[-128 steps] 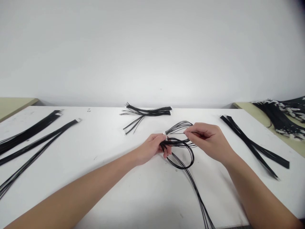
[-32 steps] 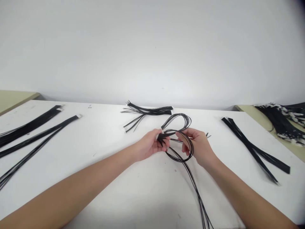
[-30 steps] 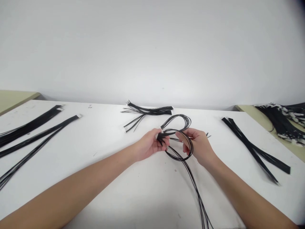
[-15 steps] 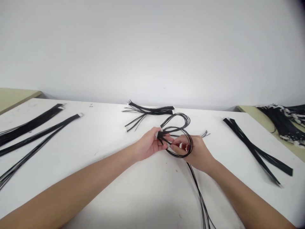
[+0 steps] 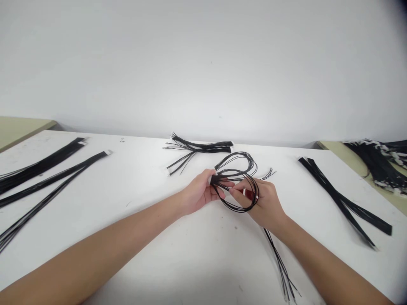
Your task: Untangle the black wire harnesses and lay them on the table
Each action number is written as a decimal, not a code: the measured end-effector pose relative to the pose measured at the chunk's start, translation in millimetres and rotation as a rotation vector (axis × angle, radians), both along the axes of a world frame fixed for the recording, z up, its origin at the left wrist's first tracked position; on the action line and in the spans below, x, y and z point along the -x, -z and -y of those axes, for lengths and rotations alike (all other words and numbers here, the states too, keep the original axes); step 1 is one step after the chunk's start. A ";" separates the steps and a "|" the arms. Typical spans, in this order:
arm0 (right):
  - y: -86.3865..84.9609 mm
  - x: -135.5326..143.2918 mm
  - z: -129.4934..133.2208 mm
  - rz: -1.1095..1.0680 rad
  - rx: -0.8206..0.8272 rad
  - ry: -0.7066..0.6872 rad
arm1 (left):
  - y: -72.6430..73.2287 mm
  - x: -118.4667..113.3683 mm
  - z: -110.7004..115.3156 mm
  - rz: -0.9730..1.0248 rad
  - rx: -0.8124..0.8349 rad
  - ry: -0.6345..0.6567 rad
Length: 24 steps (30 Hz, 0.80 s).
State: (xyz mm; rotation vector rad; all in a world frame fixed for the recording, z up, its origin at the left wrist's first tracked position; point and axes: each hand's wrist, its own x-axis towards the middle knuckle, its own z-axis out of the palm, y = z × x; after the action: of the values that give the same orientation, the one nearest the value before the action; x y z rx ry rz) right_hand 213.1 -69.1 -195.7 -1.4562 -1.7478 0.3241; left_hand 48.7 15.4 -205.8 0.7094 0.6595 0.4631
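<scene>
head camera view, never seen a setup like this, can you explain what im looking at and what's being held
There is no machine here. The left hand and right hand are a person's own bare hands, seen from one camera worn on that person's head, looking forward and down.

The left hand holds a looped black wire bundle by its end with white connectors. The fingers of the right hand pinch some of its wires; which ones is too fine to tell.

On the white table lie the left cables, the back cables and the right cables, all black. A cable heap sits at far right on a yellowish surface.
</scene>
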 end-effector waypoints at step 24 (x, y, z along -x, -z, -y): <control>-12.7 -14.8 -5.4 -0.285 0.202 0.090 | -2.0 -2.5 1.2 -0.050 -0.075 0.024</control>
State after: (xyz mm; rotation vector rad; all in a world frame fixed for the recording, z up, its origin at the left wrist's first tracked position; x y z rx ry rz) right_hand 227.8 -63.7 -183.0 -1.5402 -1.4488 0.6427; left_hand 51.2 14.2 -203.8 0.8012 0.6829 0.4512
